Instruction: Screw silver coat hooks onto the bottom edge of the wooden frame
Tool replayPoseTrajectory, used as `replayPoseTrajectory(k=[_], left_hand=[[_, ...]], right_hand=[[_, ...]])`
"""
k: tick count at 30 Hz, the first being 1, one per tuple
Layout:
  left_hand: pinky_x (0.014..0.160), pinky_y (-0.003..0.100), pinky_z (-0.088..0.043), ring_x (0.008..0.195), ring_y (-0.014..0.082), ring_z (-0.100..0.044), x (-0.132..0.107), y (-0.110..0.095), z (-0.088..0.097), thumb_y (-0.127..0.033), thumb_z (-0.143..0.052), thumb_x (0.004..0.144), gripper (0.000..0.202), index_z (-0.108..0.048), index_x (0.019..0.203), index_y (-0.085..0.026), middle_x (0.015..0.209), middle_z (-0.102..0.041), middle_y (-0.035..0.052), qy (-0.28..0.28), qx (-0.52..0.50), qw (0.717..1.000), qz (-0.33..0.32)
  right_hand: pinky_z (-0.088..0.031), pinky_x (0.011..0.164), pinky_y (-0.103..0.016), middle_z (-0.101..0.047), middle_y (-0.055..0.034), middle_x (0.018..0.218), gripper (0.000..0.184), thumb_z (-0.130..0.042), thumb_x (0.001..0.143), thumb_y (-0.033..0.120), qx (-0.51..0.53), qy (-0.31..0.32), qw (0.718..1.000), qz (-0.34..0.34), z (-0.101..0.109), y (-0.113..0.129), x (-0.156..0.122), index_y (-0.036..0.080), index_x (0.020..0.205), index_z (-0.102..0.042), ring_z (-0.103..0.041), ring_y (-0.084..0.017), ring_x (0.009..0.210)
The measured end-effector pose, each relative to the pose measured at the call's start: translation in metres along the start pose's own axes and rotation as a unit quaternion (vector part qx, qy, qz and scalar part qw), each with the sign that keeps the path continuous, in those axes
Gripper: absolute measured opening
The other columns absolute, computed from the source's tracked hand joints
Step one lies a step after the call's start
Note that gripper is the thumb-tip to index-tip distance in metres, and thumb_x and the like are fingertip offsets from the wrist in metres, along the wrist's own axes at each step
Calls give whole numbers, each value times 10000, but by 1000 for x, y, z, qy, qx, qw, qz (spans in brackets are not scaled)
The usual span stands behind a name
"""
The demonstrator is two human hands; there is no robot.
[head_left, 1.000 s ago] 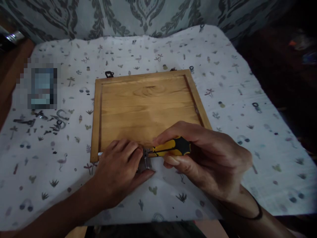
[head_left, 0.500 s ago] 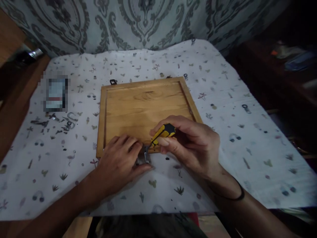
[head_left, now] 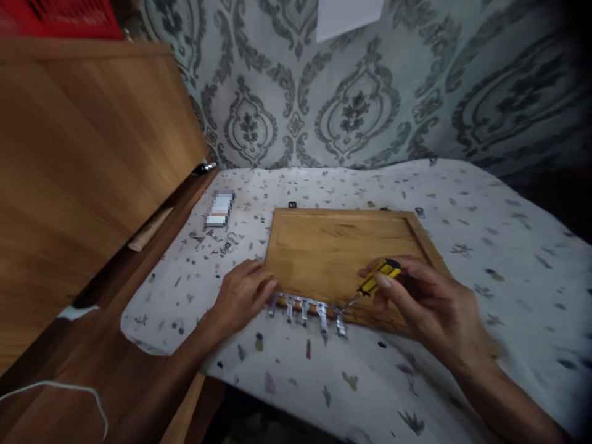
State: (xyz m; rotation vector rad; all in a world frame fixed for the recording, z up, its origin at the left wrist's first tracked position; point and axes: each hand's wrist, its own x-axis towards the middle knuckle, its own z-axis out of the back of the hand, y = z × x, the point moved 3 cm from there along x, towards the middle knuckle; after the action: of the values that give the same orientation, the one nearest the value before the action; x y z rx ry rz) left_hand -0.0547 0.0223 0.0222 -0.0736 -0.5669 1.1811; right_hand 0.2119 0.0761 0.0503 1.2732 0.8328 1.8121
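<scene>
A shallow wooden tray (head_left: 342, 246) lies flat on a patterned white cloth (head_left: 485, 246). Along its near edge a metal strip with several hooks (head_left: 308, 308) sticks out toward me. My left hand (head_left: 243, 296) rests on the tray's near left corner, fingers curled against the strip's left end. My right hand (head_left: 416, 296) grips a yellow-and-black screwdriver (head_left: 377, 279), its tip pointing down-left at the strip's right end.
A tall wooden cabinet (head_left: 83, 160) stands on the left, with a dark wooden ledge (head_left: 139, 345) below it. Small dark hardware pieces (head_left: 217, 243) and a blurred-out small box (head_left: 221, 208) lie on the cloth at the back left. A patterned wall rises behind.
The view has swung up and left, so the cabinet and wall now show. My left hand has slid left, uncovering the hook strip. The screwdriver now points at the strip's right end.
</scene>
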Motion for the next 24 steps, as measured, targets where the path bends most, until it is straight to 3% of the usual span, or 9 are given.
replayPoseTrajectory(k=[6, 11, 15, 20, 24], left_hand=[[879, 337, -551, 950, 212, -695, -36, 80, 20, -201, -514, 987, 214, -727, 982, -207, 965, -743, 58, -102, 39, 982, 153], [885, 358, -559, 957, 225, -707, -47, 130, 30, -151, -483, 958, 257, -730, 1017, -189, 1026, -754, 79, -135, 65, 965, 217], [879, 351, -562, 950, 225, -714, -42, 146, 27, -154, -497, 961, 258, -744, 1027, -186, 1031, -761, 80, -127, 77, 961, 232], [915, 388, -553, 1023, 267, -703, -31, 151, 18, -177, -547, 949, 227, -762, 1018, -193, 1043, -757, 91, -102, 97, 964, 225], [936, 410, -547, 1038, 283, -692, -28, 154, 17, -150, -547, 929, 221, -762, 960, -189, 1030, -746, 103, -92, 111, 964, 222]], right_hand=[[-525, 427, -297, -670, -28, 558, 391, -687, 867, 629, -35, -8, 999, -28, 1, -8, -4, 254, 754, -696, -638, -195, 458], [-532, 440, -294, -676, -34, 579, 422, -665, 869, 653, -38, -1, 999, -22, 1, -12, -3, 269, 693, -653, -640, -192, 473], [-547, 471, -299, -677, -48, 587, 459, -680, 844, 684, -44, 1, 998, -34, 3, -13, -3, 264, 665, -642, -660, -203, 498], [-579, 568, -314, -699, -76, 628, 390, -719, 850, 639, -50, 22, 996, -66, 5, -18, -3, 255, 781, -709, -705, -226, 584], [-554, 529, -307, -648, -50, 535, 428, -735, 816, 660, -37, 1, 997, -68, 3, -14, -2, 232, 792, -740, -658, -207, 516]])
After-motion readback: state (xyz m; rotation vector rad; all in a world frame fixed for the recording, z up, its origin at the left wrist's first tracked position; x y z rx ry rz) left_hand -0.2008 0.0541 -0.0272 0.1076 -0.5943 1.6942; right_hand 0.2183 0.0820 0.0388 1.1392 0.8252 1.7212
